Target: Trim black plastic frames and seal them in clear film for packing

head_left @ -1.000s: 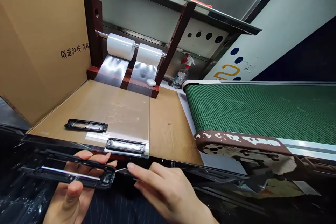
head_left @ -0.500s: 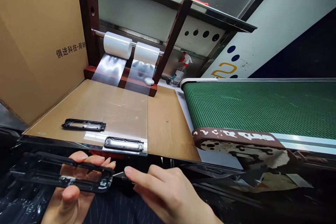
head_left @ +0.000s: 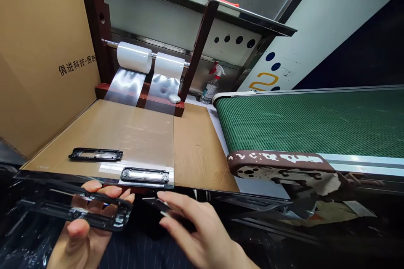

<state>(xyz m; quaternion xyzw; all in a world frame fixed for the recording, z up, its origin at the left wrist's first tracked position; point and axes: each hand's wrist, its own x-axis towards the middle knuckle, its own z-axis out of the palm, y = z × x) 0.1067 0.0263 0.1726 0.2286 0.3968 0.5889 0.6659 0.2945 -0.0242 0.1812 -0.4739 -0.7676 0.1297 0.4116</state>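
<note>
My left hand (head_left: 91,214) grips a long black plastic frame (head_left: 118,218) with an oblong opening, thumb below and fingers behind it. My right hand (head_left: 202,229) pinches a small dark knife (head_left: 154,204) between thumb and fingers. Its pointed tip faces the right end of the frame, with a gap between them. Beyond my hands, a similar black frame (head_left: 96,150) lies on the cardboard-covered table. Another black frame (head_left: 145,169) with a clear strip rests near the table's front edge.
Two rolls of clear film (head_left: 134,58) hang on a rod, their film running down over the table. A large cardboard box (head_left: 41,63) stands at left. A spray bottle (head_left: 211,88) is behind, and a green conveyor belt (head_left: 303,122) extends at right.
My right hand has drawn the knife back from the frame's right end and turned it, so more of it shows. The left hand still holds the frame, slightly tilted.
</note>
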